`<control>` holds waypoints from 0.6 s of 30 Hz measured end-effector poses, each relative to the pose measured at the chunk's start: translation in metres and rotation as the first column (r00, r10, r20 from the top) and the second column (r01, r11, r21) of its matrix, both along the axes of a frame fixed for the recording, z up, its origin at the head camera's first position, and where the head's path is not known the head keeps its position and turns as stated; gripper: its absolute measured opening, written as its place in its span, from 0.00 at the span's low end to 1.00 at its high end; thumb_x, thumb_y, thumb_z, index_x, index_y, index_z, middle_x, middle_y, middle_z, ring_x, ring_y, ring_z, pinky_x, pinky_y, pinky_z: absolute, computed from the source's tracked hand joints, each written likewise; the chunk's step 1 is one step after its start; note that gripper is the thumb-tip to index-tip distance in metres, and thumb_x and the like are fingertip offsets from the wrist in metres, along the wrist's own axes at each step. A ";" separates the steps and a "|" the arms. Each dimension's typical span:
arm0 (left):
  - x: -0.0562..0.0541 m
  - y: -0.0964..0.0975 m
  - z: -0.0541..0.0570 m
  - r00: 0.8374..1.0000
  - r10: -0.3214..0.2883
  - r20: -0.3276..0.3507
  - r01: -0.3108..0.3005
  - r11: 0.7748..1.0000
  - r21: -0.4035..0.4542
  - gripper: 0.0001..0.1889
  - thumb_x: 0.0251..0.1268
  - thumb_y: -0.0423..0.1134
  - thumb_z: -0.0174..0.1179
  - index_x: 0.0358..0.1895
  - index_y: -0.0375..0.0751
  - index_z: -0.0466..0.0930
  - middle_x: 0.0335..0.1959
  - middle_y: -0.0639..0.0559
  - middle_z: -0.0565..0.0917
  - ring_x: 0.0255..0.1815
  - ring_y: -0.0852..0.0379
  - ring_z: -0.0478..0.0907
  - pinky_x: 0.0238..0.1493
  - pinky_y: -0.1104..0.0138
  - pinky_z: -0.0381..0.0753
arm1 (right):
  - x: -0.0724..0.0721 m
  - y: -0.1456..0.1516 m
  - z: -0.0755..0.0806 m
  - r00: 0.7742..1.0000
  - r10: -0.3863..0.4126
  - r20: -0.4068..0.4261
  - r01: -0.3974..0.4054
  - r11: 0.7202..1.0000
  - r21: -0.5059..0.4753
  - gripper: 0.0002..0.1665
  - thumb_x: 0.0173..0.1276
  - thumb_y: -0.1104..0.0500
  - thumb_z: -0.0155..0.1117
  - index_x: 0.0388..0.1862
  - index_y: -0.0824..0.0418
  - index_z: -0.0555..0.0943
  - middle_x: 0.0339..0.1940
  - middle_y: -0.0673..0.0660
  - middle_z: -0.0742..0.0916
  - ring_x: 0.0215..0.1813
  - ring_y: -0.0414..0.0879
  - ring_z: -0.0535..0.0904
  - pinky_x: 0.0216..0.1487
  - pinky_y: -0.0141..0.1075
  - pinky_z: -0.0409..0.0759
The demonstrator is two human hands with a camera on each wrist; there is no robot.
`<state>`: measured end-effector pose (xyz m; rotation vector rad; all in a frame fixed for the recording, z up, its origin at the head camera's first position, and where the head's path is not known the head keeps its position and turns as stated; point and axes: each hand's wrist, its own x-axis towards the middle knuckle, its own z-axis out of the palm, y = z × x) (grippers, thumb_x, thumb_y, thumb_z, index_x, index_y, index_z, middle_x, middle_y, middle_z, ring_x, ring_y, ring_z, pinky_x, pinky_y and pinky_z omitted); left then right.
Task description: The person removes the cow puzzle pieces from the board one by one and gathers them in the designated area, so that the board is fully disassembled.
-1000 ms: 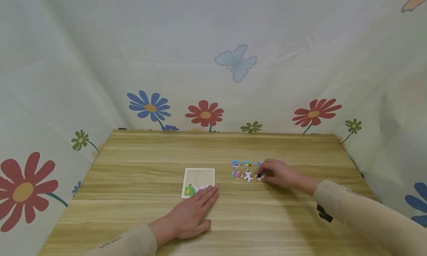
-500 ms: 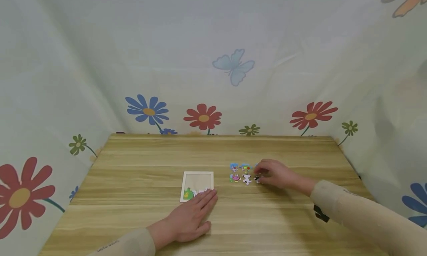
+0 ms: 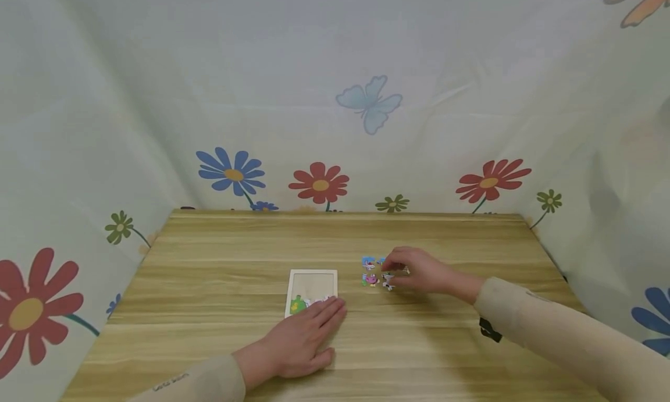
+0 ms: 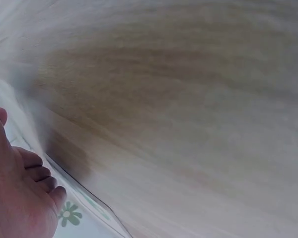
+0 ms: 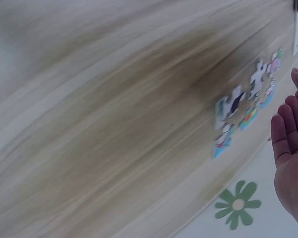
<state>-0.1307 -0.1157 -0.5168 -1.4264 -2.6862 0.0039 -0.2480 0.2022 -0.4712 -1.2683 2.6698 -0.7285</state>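
My left hand (image 3: 303, 339) lies flat with straight fingers over the lower right corner of a shallow wooden puzzle tray (image 3: 314, 271). Inside the tray, a green puzzle piece (image 3: 297, 305) shows at the lower left, beside whitish pieces partly covered by my fingers. Over the loose pieces to the right is my right hand (image 3: 419, 272), thumb and forefinger apart, nearest a white piece (image 3: 387, 281). A pink piece (image 3: 371, 280) and a blue piece (image 3: 368, 262) lie left of its fingertips. In the right wrist view, a black-and-white piece (image 5: 234, 101) lies on the table.
The wooden table (image 3: 251, 245) ends at a flower-printed cloth (image 3: 272, 99) at the back and sides. Loose pieces lie in two rows right of the tray. The left wrist view shows mostly blurred tabletop (image 4: 164, 99).
My right hand has moved left along the loose pieces, from the rightmost ones to the middle. My left hand stays on the tray; the head view has shifted slightly.
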 end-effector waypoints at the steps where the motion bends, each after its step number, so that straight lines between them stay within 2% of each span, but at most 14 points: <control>1: 0.000 0.000 0.001 1.000 -0.004 -0.008 0.004 1.000 0.003 0.38 0.69 0.57 0.41 0.74 0.33 0.50 0.75 0.40 0.50 0.74 0.46 0.47 0.70 0.56 0.55 | 0.000 -0.003 0.001 1.000 0.001 0.007 -0.001 1.000 -0.007 0.14 0.58 0.59 0.71 0.43 0.58 0.82 0.40 0.52 0.83 0.42 0.45 0.79 0.44 0.42 0.80; 6: 0.005 -0.009 0.007 0.999 -0.022 -0.028 0.023 1.000 0.021 0.38 0.68 0.56 0.44 0.73 0.34 0.51 0.75 0.41 0.51 0.74 0.46 0.48 0.69 0.56 0.57 | -0.001 -0.022 0.008 0.999 0.014 0.028 -0.013 0.999 -0.043 0.13 0.59 0.58 0.71 0.44 0.55 0.82 0.41 0.52 0.83 0.43 0.48 0.80 0.45 0.42 0.80; 11: 0.009 -0.034 0.009 0.998 -0.039 -0.041 0.039 0.999 0.018 0.39 0.67 0.57 0.45 0.73 0.35 0.53 0.75 0.41 0.51 0.74 0.46 0.49 0.68 0.57 0.58 | 0.000 -0.043 0.013 0.998 0.029 0.046 -0.027 0.998 -0.054 0.15 0.60 0.54 0.70 0.46 0.51 0.81 0.42 0.51 0.83 0.44 0.48 0.80 0.47 0.42 0.80; 18: 0.014 -0.055 0.011 1.000 -0.022 0.000 0.022 1.000 0.022 0.38 0.69 0.57 0.43 0.74 0.36 0.50 0.76 0.42 0.49 0.74 0.46 0.48 0.69 0.56 0.57 | 0.000 -0.066 0.012 0.995 0.041 0.086 -0.038 0.999 -0.038 0.16 0.60 0.56 0.70 0.47 0.55 0.81 0.43 0.54 0.84 0.45 0.49 0.80 0.47 0.41 0.79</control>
